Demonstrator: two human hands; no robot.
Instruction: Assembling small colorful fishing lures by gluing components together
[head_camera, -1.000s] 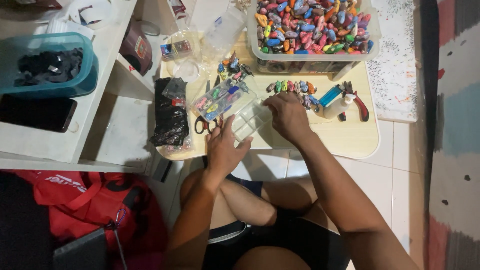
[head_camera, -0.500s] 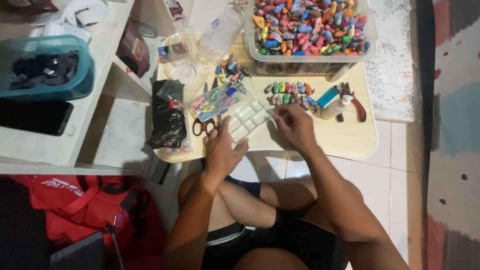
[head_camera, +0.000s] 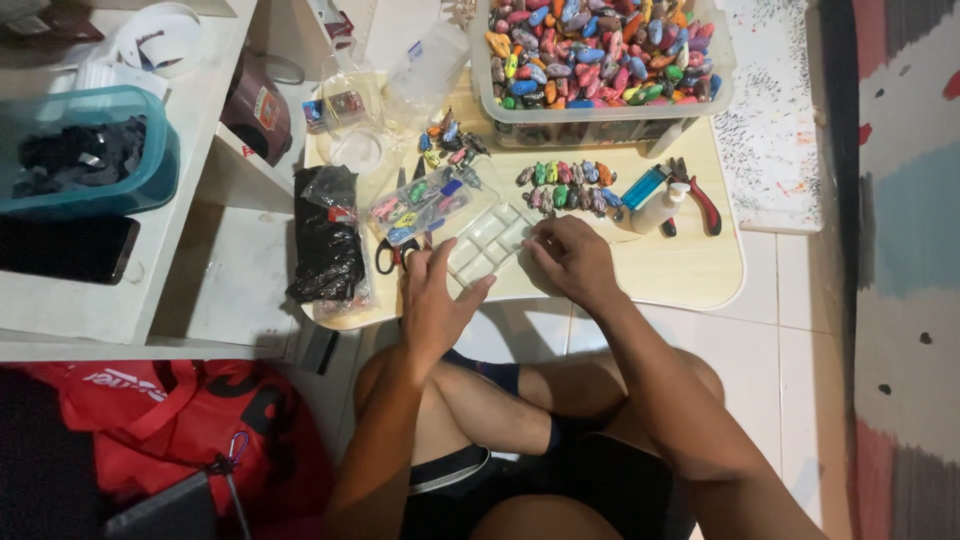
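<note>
A clear plastic compartment tray (head_camera: 487, 238) lies at the near edge of a cream low table (head_camera: 690, 272). My left hand (head_camera: 432, 300) grips its left end, fingers on top and thumb along the near side. My right hand (head_camera: 572, 262) holds its right end, fingers curled over the rim. Just beyond the tray lies a row of small coloured oval pieces (head_camera: 565, 185). A clear bag of similar coloured pieces (head_camera: 415, 205) sits to the left of the tray.
A big clear bin (head_camera: 600, 60) full of coloured pieces stands at the table's back. Red-handled pliers (head_camera: 702, 203), a blue lighter (head_camera: 645, 185), a small white bottle (head_camera: 660, 210), scissors (head_camera: 393, 255) and a black bag (head_camera: 325, 245) lie around. A teal basket (head_camera: 90, 150) and dark phone (head_camera: 65, 250) rest on the left shelf.
My right hand has drawn back a little toward the near edge of the table along the tray. My left hand stays at the tray's left end.
</note>
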